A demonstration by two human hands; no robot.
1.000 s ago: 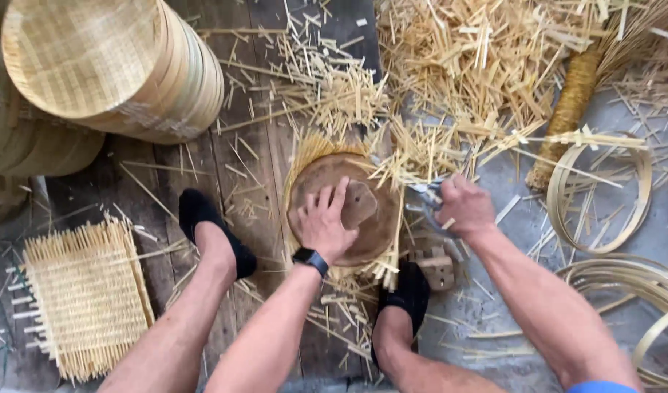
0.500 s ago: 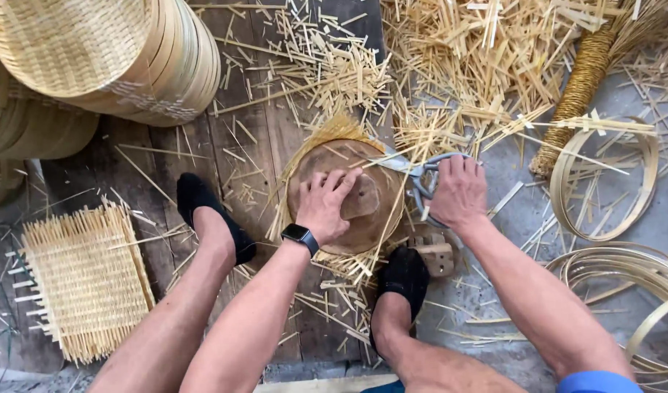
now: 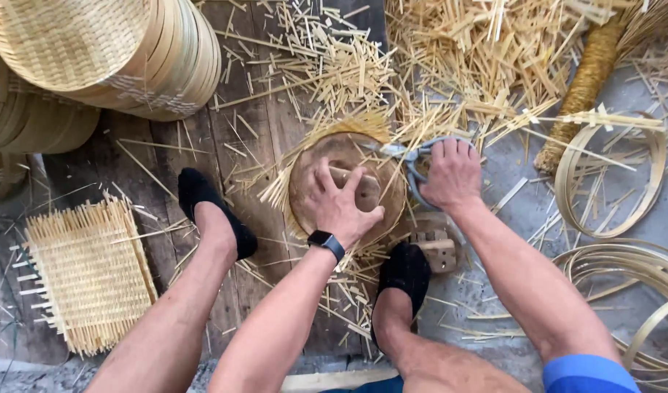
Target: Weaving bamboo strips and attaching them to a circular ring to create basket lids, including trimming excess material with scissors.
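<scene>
Round wooden form and grey-handled shears on the plank floor

The brown wooden disc [image 3: 345, 182] lies flat over a woven bamboo mat whose strips fan out around its rim; the shears [image 3: 414, 156] sit at its upper right edge, blades pointing left over it.

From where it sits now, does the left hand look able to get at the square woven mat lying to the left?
Probably yes. The left hand is pressed flat on the round wooden disc, so it would have to let go first. The woven mat lies uncovered on the planks, but the person's left leg lies between them, so the arm must reach over it.
</scene>
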